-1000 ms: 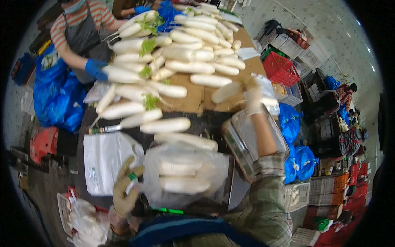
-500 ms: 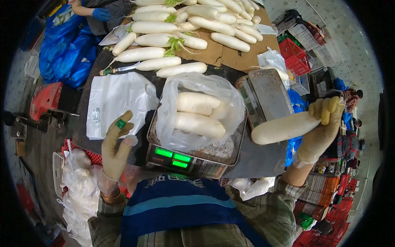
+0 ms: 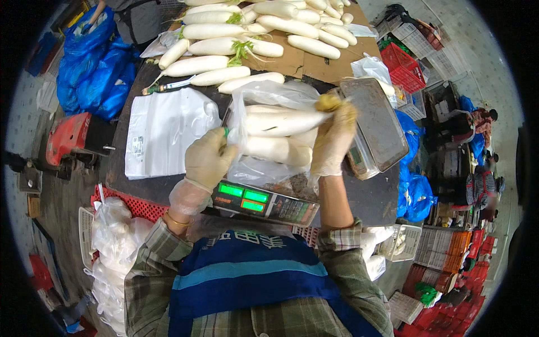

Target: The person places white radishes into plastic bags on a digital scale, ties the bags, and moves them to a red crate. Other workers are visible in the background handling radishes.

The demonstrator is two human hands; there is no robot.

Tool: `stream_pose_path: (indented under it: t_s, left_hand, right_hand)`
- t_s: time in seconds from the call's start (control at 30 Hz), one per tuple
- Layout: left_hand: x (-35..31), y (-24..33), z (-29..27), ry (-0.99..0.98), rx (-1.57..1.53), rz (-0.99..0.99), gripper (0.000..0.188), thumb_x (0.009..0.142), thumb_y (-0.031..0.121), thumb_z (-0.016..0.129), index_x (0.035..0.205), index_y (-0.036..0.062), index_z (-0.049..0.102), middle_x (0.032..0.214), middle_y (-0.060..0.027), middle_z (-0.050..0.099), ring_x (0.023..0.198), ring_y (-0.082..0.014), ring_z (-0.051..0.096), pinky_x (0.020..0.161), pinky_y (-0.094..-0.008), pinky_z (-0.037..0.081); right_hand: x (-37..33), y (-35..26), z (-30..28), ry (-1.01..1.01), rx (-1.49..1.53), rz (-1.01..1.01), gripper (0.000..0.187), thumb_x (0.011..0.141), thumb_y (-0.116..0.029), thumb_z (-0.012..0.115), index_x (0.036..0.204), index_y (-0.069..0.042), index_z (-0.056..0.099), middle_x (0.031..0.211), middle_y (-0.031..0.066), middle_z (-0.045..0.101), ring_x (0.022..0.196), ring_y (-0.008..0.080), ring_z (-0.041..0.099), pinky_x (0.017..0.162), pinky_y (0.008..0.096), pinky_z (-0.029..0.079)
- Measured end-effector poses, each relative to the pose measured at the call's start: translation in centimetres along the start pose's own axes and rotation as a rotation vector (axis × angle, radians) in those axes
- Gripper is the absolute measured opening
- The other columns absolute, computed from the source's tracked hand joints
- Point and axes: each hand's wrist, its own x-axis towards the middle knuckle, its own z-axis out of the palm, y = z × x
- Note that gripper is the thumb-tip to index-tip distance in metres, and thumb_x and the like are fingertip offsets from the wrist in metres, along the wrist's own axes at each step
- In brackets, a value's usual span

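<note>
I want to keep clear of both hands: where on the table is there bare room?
Bare dark tabletop shows between the right forearm and its own right edge, below the metal-topped scale; a narrower strip shows below the flat white plastic. Radishes crowd the far end; the translucent bag, left hand and right hand crowd in at the lit scale.

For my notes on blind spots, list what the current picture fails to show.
Head view: right end of the white radish, hidden by the right hand.
Head view: most of the scale's pan, covered by the plastic bag and its radishes.
Head view: far side of the radish pile, cut off by the top edge.
Head view: what the co-workers handle, too small.
</note>
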Motion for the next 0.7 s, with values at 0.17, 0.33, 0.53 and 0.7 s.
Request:
stream_pose_path:
  t_s: [0.17, 0.33, 0.53, 0.7]
  left_hand:
    - [-0.4, -2.1, -1.1, 0.126, -0.854, -0.113, 0.017, 0.091, 0.006, 0.07, 0.106, -0.0017, 0.068, 0.085, -0.0006, 0.066, 0.078, -0.0091, 0.059, 0.07, -0.0252, 0.049]
    - [-1.6, -0.5, -3.8, 0.189, -0.484, 0.039, 0.029, 0.095, 0.01, 0.069, 0.123, 0.0006, 0.066, 0.107, -0.0049, 0.071, 0.096, -0.0129, 0.064, 0.088, -0.0287, 0.052]
    - [-3.7, -1.3, -6.2, 0.356, -0.541, 0.033, 0.034, 0.094, 0.013, 0.071, 0.125, 0.0007, 0.066, 0.108, -0.0086, 0.072, 0.099, -0.0161, 0.066, 0.088, -0.0314, 0.053]
    - [-3.0, 0.1, -5.8, 0.264, -0.287, 0.127, 0.034, 0.091, 0.026, 0.075, 0.111, -0.0008, 0.067, 0.09, -0.0098, 0.072, 0.073, -0.0194, 0.068, 0.071, -0.0315, 0.054]
  right_hand:
    - [-1.3, 1.5, -7.5, -0.233, -0.455, 0.135, 0.024, 0.106, -0.017, 0.055, 0.122, 0.0, 0.06, 0.116, 0.0102, 0.069, 0.104, 0.0156, 0.062, 0.095, 0.0287, 0.048]
    - [-1.5, -4.1, -7.3, -0.35, -0.906, 0.12, 0.039, 0.099, 0.001, 0.056, 0.137, 0.001, 0.056, 0.126, 0.0112, 0.066, 0.112, 0.0165, 0.06, 0.1, 0.0301, 0.047]
    - [-2.9, -9.1, -10.0, -0.123, -0.855, 0.225, 0.02, 0.097, -0.005, 0.062, 0.112, -0.003, 0.074, 0.103, 0.0089, 0.075, 0.094, 0.0163, 0.07, 0.086, 0.0308, 0.054]
    - [-4.5, -6.4, -7.5, -0.437, -1.508, 0.131, 0.039, 0.092, -0.04, 0.07, 0.111, -0.006, 0.074, 0.108, 0.0151, 0.075, 0.096, 0.0286, 0.073, 0.084, 0.0387, 0.057]
